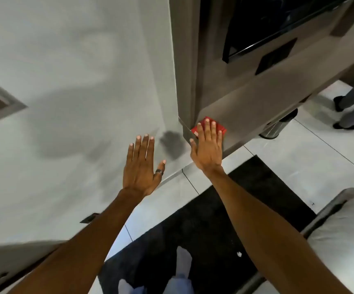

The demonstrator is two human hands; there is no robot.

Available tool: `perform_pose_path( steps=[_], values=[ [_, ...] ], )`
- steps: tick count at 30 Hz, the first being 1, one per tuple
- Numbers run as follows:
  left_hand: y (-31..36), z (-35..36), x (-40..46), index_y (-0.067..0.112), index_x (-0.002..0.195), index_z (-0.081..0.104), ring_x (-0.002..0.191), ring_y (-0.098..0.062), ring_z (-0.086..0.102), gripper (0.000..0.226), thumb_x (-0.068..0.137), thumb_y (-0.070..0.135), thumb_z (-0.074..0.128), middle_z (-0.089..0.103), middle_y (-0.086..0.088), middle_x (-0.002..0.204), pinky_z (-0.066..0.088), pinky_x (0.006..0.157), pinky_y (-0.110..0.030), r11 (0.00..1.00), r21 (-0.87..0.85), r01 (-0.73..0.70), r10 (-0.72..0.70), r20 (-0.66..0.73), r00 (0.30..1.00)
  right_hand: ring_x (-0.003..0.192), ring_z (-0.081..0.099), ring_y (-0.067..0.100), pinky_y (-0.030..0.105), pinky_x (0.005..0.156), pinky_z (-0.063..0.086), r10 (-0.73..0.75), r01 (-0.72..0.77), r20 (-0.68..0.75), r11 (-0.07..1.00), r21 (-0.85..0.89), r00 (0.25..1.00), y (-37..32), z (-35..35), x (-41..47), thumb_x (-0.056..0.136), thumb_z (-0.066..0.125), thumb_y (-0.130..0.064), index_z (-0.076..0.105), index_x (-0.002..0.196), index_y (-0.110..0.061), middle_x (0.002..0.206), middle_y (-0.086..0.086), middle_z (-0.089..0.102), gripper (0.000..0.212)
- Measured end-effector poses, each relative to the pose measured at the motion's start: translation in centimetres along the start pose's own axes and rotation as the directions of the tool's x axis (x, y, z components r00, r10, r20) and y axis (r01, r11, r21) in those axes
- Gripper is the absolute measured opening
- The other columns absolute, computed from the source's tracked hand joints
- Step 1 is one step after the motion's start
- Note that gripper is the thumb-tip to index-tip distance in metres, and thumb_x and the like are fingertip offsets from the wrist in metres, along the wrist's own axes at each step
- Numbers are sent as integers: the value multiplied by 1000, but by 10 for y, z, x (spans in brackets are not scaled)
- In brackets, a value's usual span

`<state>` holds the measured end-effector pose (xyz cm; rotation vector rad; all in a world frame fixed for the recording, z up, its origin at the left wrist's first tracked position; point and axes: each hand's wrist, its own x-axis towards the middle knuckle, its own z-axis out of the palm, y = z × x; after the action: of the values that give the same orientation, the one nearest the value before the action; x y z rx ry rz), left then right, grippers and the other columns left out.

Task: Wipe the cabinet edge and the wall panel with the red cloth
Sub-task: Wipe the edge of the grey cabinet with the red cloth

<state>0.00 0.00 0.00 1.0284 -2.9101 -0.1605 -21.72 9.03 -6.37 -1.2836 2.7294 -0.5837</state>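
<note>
Head view, two hands (207, 145), one red cloth (222, 128)

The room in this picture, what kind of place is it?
Probably a hotel or guest room: a built-in cabinet with a dark screen, a tiled floor with a black rug, and a metal bin.

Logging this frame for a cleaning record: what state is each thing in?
Red cloth: pressed flat on the cabinet near its corner edge.
Right hand: open, flat on the cloth.
Left hand: open, empty, at the wall panel.
Bin: upright on the floor.
</note>
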Motion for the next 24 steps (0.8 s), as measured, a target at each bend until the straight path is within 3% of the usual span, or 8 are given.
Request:
perform_pose_path(
  steps=[5,10,14,19,21,22,24],
  values=[
    [0,24,31,10,163,3,158,-27,-12,82,101,61,16,-2,-10,171,-7,129,-41,996,68,-57,52,65,997,163,0,36,56,134,3,72,-72,37,997,-14,997,40,25,44,110,32,-52,16,165,-11,175,15,7,70],
    [-8,37,57,9,163,6,158,-28,-9,81,100,59,16,2,-11,171,-2,131,-44,990,86,-108,99,103,990,162,-2,40,59,131,-3,137,-109,178,982,-156,974,45,53,70,101,44,-69,3,165,-12,175,18,-1,96],
    [-13,38,50,9,163,7,159,-28,-7,79,101,58,18,5,-12,171,-1,131,-44,993,57,-101,94,112,989,162,5,43,59,133,4,179,-148,198,976,-160,964,33,54,61,101,64,-44,4,165,-13,174,17,5,94],
    [-30,19,3,8,163,11,159,-30,-5,83,99,61,8,9,-13,171,2,131,-44,996,6,-90,89,97,991,161,8,43,58,134,6,204,-175,250,975,-134,946,5,43,27,101,64,-16,11,164,-12,173,20,10,83],
    [-45,7,-16,8,163,11,159,-29,-6,82,99,60,10,7,-12,171,2,131,-44,997,-6,-75,75,69,995,156,25,41,54,132,19,243,-239,265,970,-44,933,-5,33,15,95,67,-8,28,159,-12,166,19,30,75],
    [-55,0,-25,8,163,11,159,-28,-6,80,101,59,13,7,-11,171,3,131,-45,998,-9,-68,68,51,996,147,41,39,50,127,32,272,-300,287,952,57,918,-11,27,10,94,66,-5,39,153,-11,154,17,46,65],
    [-76,-17,-43,7,163,13,159,-29,-4,76,103,54,22,8,-12,171,6,131,-47,998,-15,-55,55,-30,998,111,66,30,35,97,56,359,-478,354,807,348,864,-30,14,-10,98,62,-5,56,139,-8,120,10,66,42]
  ],
)
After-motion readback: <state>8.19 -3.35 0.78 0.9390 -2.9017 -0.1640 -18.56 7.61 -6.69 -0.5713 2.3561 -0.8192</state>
